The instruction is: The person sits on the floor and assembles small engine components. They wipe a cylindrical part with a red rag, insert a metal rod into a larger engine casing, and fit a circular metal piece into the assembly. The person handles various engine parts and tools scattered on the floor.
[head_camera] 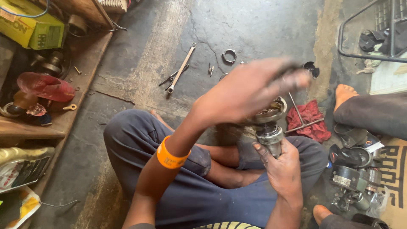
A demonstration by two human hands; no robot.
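Sitting: person cross-legged on a cracked concrete floor, dark blue trousers, head view looking down
Right hand: right hand clenched around the lower body of a metal motor part, greasy fingers wrapped on its shaft end, held upright over the lap
Left hand: left hand raised above the part's top, motion-blurred, fingers spread and loose, grasping nothing that shows; contact with the part cannot be told
Wrist: orange wristband on the left forearm
Part: round flanged top with a cylindrical silver body below, sits between the two hands, just in front of the knees
Near right: red rag on the floor just beside the part, two thin metal rods lying across it
Floor ahead: combination spanner and dark pliers side by side, metal ring clamp and small bits well apart from the hands
Far right: another person's bare foot and dark trouser leg, heap of dark machine parts by it
Left side: wooden shelf with a red plastic piece, a yellow-green box, packets lower down
Top right: metal wire frame with dark cloth inside
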